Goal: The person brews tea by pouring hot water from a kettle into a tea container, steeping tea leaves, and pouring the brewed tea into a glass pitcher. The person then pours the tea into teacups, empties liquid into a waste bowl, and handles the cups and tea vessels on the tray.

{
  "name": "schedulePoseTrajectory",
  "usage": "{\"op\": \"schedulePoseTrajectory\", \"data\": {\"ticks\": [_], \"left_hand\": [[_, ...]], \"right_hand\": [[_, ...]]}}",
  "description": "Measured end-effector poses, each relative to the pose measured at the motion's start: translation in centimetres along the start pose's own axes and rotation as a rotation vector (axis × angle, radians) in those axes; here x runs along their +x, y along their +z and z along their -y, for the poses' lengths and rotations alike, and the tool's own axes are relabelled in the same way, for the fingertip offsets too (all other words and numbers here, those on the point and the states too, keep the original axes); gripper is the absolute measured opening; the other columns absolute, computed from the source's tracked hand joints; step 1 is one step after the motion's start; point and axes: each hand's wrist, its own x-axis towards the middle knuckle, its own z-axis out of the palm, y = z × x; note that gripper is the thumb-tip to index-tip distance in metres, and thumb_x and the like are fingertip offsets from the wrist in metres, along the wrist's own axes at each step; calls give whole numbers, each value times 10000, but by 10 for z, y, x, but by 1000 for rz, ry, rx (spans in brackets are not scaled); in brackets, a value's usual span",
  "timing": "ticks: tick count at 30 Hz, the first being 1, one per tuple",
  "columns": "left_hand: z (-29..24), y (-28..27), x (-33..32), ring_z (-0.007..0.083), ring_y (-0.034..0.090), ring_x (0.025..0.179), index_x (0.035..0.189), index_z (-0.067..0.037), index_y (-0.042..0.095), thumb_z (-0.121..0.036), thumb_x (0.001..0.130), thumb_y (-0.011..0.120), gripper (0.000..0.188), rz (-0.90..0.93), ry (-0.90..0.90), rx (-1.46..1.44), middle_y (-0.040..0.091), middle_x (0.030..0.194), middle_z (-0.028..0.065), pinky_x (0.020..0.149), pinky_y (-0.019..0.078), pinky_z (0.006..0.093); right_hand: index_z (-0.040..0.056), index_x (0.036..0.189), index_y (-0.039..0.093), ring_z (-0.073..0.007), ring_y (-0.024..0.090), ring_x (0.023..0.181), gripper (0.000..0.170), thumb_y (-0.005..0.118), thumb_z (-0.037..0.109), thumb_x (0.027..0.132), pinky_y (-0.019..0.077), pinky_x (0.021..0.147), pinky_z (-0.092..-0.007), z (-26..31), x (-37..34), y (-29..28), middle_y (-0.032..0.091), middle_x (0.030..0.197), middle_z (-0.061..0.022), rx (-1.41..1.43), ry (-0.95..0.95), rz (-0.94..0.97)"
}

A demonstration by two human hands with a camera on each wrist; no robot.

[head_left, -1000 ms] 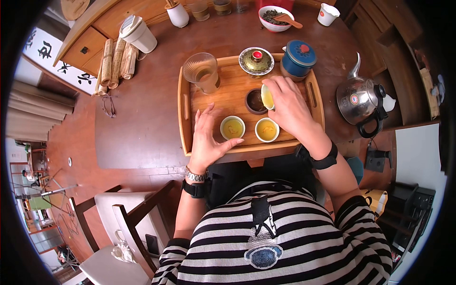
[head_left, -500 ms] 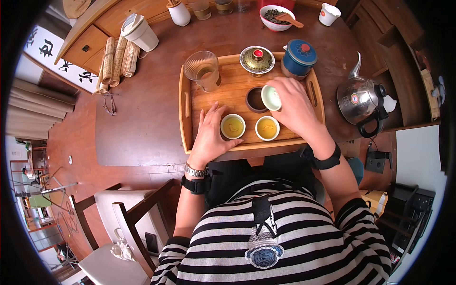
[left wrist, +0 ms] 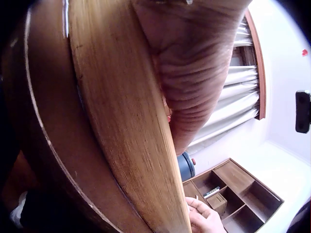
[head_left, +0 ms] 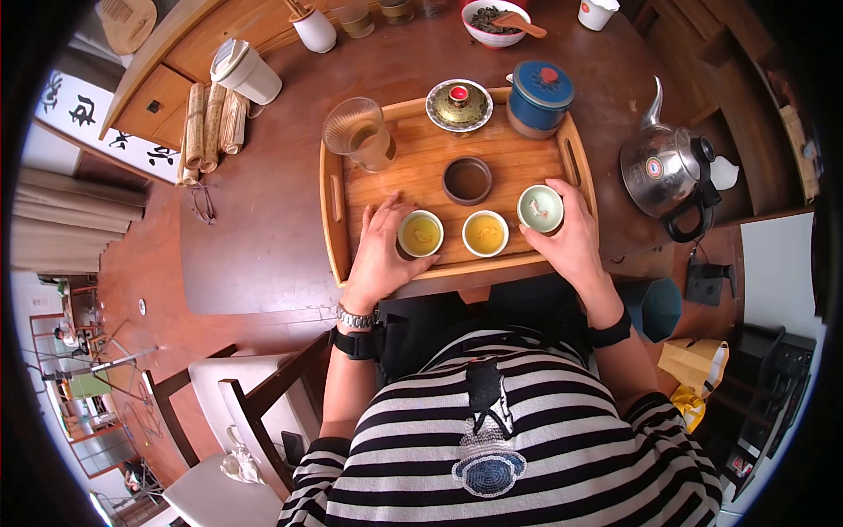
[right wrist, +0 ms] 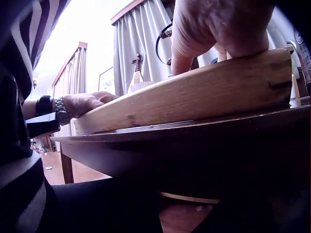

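On a wooden tray (head_left: 404, 110), my right hand (head_left: 575, 237) holds a pale green teacup (head_left: 540, 209) upright between thumb and fingers, at the tray's right front. A small red fish shape shows inside it. My left hand (head_left: 382, 250) rests around the left side of a teacup of yellow tea (head_left: 421, 234), thumb at its near rim and fingers loosely extended. Between the hands sits another filled teacup (head_left: 486, 234). Behind these is a small dark brown bowl (head_left: 467, 181) with liquid in it. In the wrist views, the tray's wall hides the cups.
A ribbed glass pitcher (head_left: 362, 136), a lidded patterned bowl (head_left: 459, 105) and a blue lidded jar (head_left: 539, 98) occupy the tray's back. To the right stands a steel kettle (head_left: 659, 171). Rolled bamboo mats (head_left: 211, 127) and a bowl of tea leaves (head_left: 493, 22) lie further off.
My right hand has brought its teacup from a tilt beside the brown bowl to upright at the tray's right front. The left hand stays beside the left teacup.
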Motion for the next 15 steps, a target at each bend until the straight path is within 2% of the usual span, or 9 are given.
{"op": "schedulePoseTrajectory", "data": {"ticks": [1, 3, 8, 10, 11, 13, 14, 15], "left_hand": [[0, 0, 0, 289, 360, 1262, 1109, -16, 524, -200, 586, 788, 614, 8, -5, -7, 533, 1180, 148, 1050, 190, 492], [-1, -1, 0, 288, 357, 1264, 1117, -9, 519, -201, 586, 789, 626, 11, -9, -2, 523, 1199, 157, 1052, 185, 491], [-4, -1, 3, 282, 410, 1226, 1132, 11, 506, -202, 595, 791, 645, -22, -23, -29, 517, 1219, 177, 1058, 177, 481], [-5, -1, 6, 261, 521, 1111, 1124, 19, 506, -182, 608, 786, 620, -90, -46, -89, 574, 1132, 166, 1012, 301, 421], [-8, -1, 8, 261, 521, 1111, 1124, 19, 506, -182, 608, 786, 620, -87, -46, -87, 574, 1132, 166, 1012, 301, 421], [-15, -1, 14, 233, 589, 984, 1120, 24, 505, -159, 619, 778, 600, -148, -157, -151, 612, 1041, 152, 911, 414, 345], [-16, -2, 18, 217, 602, 926, 1095, 20, 510, -145, 622, 770, 565, -185, -96, -130, 621, 984, 142, 819, 463, 307], [-18, -2, 23, 217, 602, 926, 1095, 20, 510, -145, 622, 770, 565, -182, -96, -127, 621, 984, 142, 819, 463, 307]], "right_hand": [[28, 1168, 431, -285, 560, 950, 618, 738, 135, 642, 448, 828, -350, 1, 0, -1, 543, 1059, -155, 4, 3, -2], [14, 1168, 423, -336, 495, 995, 620, 722, 116, 634, 411, 861, -400, 3, 1, -1, 521, 1041, -183, 16, -31, 43], [5, 1179, 423, -342, 484, 996, 634, 727, 136, 638, 405, 864, -404, -4, 1, 1, 519, 1046, -194, 1, -46, 72], [-2, 1184, 419, -346, 484, 992, 646, 735, 155, 643, 406, 862, -407, -2, 2, 2, 519, 1047, -197, -6, -50, 73], [-11, 1185, 416, -349, 484, 988, 655, 743, 179, 650, 406, 860, -410, -1, 2, 2, 519, 1047, -198, -4, -62, 48], [-19, 1185, 414, -352, 484, 984, 665, 750, 203, 656, 406, 858, -413, -1, 2, 3, 519, 1047, -199, 1, -73, 22], [-25, 1181, 415, -352, 485, 983, 667, 753, 220, 661, 407, 856, -414, -1, 2, 3, 519, 1047, -199, 5, -92, 4], [-30, 1177, 415, -351, 485, 982, 670, 756, 237, 665, 409, 853, -415, -1, 2, 3, 520, 1048, -199, 8, -111, -13]]}}
